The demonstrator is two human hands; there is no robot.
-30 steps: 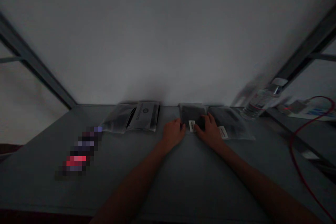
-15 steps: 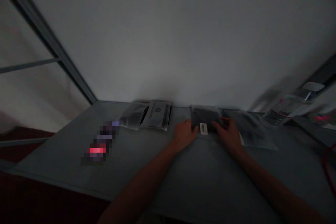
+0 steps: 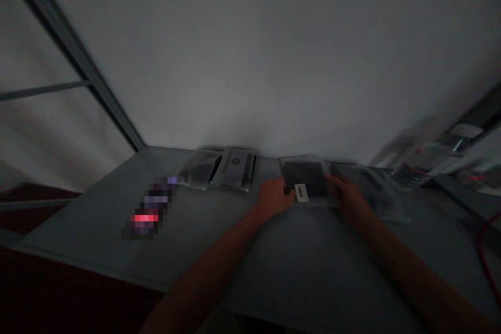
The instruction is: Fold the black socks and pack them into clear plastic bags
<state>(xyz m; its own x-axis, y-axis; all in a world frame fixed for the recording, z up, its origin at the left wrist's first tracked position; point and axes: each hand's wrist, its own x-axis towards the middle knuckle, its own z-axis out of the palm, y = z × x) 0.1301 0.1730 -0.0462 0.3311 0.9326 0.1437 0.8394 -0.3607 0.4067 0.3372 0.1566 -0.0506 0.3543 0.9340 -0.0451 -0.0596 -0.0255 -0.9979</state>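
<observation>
The scene is dim. A dark item in a clear plastic bag (image 3: 307,180) with a small white label lies at the back of the grey table (image 3: 274,250), against the wall. My left hand (image 3: 273,197) grips the bag's near-left corner with curled fingers. My right hand (image 3: 350,197) holds its right edge, fingers bent over the plastic. A second dark bagged item (image 3: 378,190) lies just right of it, partly under my right hand.
Two more bagged packets (image 3: 219,168) lie at the back left. A blurred-out object with a red patch (image 3: 148,211) sits on the left. A plastic water bottle (image 3: 430,159) lies on the right, and a red cable (image 3: 487,250) curves at the right edge.
The view swung right and then settled. Both hands stayed on the labelled bag, and my right hand slid from its top to its right edge.
</observation>
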